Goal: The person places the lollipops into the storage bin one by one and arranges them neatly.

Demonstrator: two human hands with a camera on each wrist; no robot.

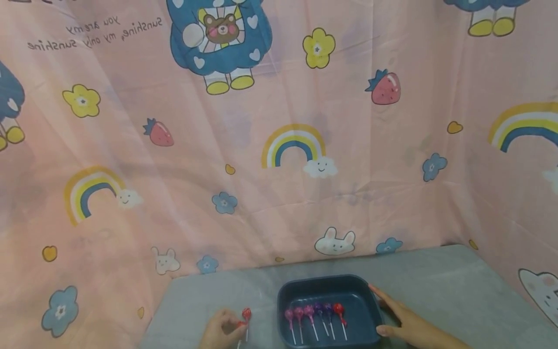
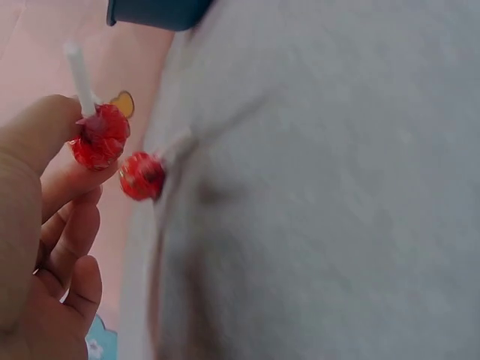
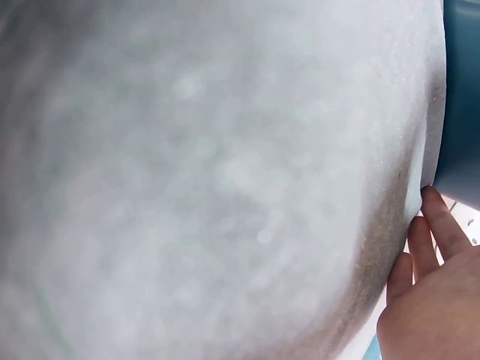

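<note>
Red-wrapped lollipop (image 2: 103, 136) pinched between thumb and finger of a person's left hand (image 1: 222, 327), to the left of a dark blue tray (image 1: 359, 310); the tray's left wall is near that hand, while the right hand (image 1: 405, 322), fingers extended, rests against the right wall by the far right corner, so the hands are well apart with the tray between. In the left wrist view the held lollipop's white stick juts past the thumb; a second red lollipop (image 2: 142, 176) lies on the table just beside the fingers, its stick blurred.

Inside the tray, six lollipops (image 1: 309, 310) form a row from the left wall, heads toward the far wall and sticks toward the near one; pink comes first, then purple, with red at the right end and tray floor between it and the right wall. Grey covers the table (image 1: 218, 291); pink printed cloth (image 1: 348, 203) hangs behind its far edge.
</note>
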